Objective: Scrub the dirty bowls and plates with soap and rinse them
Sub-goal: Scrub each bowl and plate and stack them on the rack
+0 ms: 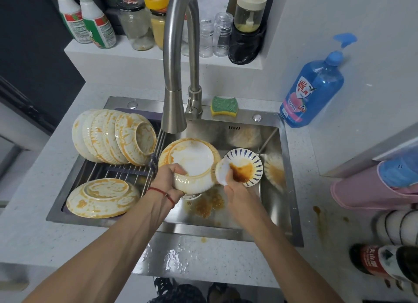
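My left hand (168, 178) grips the rim of a white ribbed bowl (192, 167) smeared with orange sauce, held tilted over the steel sink (271, 189) below the faucet (174, 113). My right hand (235, 185) holds a small blue-striped dish (248, 164) with brown sauce in it, beside a small white saucer (221, 171). Several sauce-stained plates (113, 137) lean in a row on the rack (126, 171) at the sink's left. One stained plate (101, 198) lies upside down in front of them. A green-and-yellow sponge (224, 106) sits on the sink's back ledge.
A blue soap pump bottle (314, 90) stands at the back right of the counter. Jars and bottles (135, 24) line the raised shelf behind the faucet. Sauce puddles lie on the sink floor (208, 205). Pink cloth (373, 187) and more bottles sit at the right.
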Demonstrator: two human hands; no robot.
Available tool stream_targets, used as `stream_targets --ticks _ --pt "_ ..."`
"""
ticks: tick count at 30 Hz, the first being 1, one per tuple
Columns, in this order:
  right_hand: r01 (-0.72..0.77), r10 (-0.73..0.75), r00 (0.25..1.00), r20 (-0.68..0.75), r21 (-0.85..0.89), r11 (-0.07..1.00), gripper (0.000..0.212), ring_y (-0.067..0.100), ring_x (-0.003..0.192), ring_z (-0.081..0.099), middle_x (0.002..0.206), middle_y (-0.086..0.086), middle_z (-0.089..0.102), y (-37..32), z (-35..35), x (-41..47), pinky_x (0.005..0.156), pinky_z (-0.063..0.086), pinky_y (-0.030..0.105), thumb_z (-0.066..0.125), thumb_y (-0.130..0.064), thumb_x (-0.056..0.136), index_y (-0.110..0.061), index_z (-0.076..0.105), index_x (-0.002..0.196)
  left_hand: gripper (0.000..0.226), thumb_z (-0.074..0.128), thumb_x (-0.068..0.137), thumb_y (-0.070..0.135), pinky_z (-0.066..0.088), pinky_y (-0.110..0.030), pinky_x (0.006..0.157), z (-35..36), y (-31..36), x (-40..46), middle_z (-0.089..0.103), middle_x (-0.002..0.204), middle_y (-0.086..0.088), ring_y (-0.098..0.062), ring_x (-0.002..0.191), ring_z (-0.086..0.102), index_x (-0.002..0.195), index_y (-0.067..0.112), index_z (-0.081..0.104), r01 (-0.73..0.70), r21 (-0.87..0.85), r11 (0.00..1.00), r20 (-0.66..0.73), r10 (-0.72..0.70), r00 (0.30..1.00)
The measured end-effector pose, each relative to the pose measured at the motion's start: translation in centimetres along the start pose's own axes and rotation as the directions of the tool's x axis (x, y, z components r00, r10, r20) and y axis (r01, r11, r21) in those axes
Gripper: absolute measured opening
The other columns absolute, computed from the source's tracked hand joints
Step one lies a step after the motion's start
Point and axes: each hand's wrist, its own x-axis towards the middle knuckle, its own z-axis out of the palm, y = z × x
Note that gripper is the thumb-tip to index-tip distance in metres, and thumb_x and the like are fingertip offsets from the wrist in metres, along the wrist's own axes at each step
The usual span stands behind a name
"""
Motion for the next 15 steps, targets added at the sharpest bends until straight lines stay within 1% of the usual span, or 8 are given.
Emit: stream_targets --ticks 2,4,6,7,9,12,13,15 --pt "0.016 -0.016 1.0 0.017 -0.004 1.0 0.05 0.025 0.093 0.055 0.111 0.007 0.057 -0.4 0.3 -1.4 0.077 0.045 0.041 0.035 -0.03 0.11 -0.04 0.022 0.157 0.04 0.04 0.081 -0.007 0.057 -0.056 0.086 -0.1 0.1 0.2 0.07 0.11 -0.016 -0.041 0.093 0.067 0.105 0.008 0.068 -0.005 -0.016 1.0 -0.022 0.005 1.0" --pt "-0.029 0.029 0.999 -0.023 -0.001 1.0 0.052 0.027 0.095 0.057 0.107 0.007 0.057 -0.2 0.2 -1.2 0.078 0.047 0.047 0.034 -0.03 0.11 -0.042 0.018 0.158 0.041 0.041 0.081 -0.007 0.061 -0.053 0.074 0.1 0.0 0.3 0.07 0.108 -0.014 -0.04 0.09 0.068 0.108 0.009 0.067 -0.004 -0.02 1.0 -0.027 0.004 1.0" --pt "-0.027 0.025 0.998 -0.056 -0.043 0.999 0.058 0.028 0.094 0.059 0.105 0.008 0.058 -1.3 0.5 -1.2 0.071 0.044 0.046 0.034 -0.025 0.11 -0.041 0.009 0.16 0.046 0.041 0.08 -0.007 0.062 -0.05 0.061 0.4 -0.1 0.2 0.069 0.107 -0.014 -0.04 0.089 0.068 0.116 0.008 0.065 0.007 -0.036 0.999 -0.022 -0.008 1.0" --pt "0.006 -0.011 0.999 -0.05 -0.101 0.995 0.061 0.03 0.093 0.059 0.106 0.01 0.059 -1.9 0.9 -1.6 0.07 0.042 0.043 0.035 -0.023 0.109 -0.04 0.006 0.16 0.049 0.041 0.079 -0.007 0.062 -0.048 0.058 0.7 -0.2 0.1 0.068 0.108 -0.014 -0.04 0.089 0.068 0.121 0.007 0.063 0.007 -0.039 0.999 -0.021 -0.008 1.0" --pt "0.045 -0.052 0.998 -0.036 -0.162 0.986 0.063 0.031 0.093 0.058 0.108 0.011 0.061 -2.4 1.3 -2.6 0.072 0.041 0.042 0.037 -0.021 0.108 -0.038 0.004 0.16 0.059 0.043 0.076 -0.007 0.063 -0.051 0.062 0.9 -0.4 0.2 0.067 0.115 -0.015 -0.041 0.095 0.067 0.13 0.006 0.061 -0.008 -0.042 0.999 -0.033 0.007 0.999" --pt "-0.042 0.019 0.994 -0.11 -0.207 0.977 0.069 0.026 0.086 0.058 0.103 0.009 0.062 -2.2 0.5 -1.7 0.069 0.044 0.042 0.039 -0.014 0.106 -0.032 0.001 0.162 0.077 0.048 0.062 -0.006 0.06 -0.064 0.078 0.9 -0.6 0.3 0.066 0.128 -0.018 -0.046 0.11 0.065 0.137 0.005 0.059 -0.012 -0.073 0.997 -0.027 0.01 1.0" --pt "-0.032 0.006 0.993 -0.115 -0.222 0.974 0.072 0.025 0.084 0.059 0.1 0.009 0.062 -2.5 1.0 -2.1 0.068 0.046 0.042 0.04 -0.013 0.106 -0.031 -0.001 0.162 0.081 0.049 0.058 -0.005 0.059 -0.065 0.079 0.8 -0.7 0.3 0.066 0.128 -0.018 -0.046 0.111 0.065 0.138 0.004 0.058 -0.003 -0.086 0.996 -0.037 0.0 0.999" --pt "0.058 -0.075 0.995 -0.07 -0.222 0.973 0.072 0.029 0.086 0.06 0.101 0.01 0.06 -3.8 2.7 -4.0 0.069 0.045 0.042 0.04 -0.017 0.106 -0.035 -0.004 0.16 0.077 0.048 0.061 -0.003 0.061 -0.057 0.078 0.6 -0.8 0.5 0.066 0.126 -0.017 -0.044 0.109 0.065 0.137 0.0 0.057 0.023 -0.108 0.994 -0.059 -0.029 0.998"
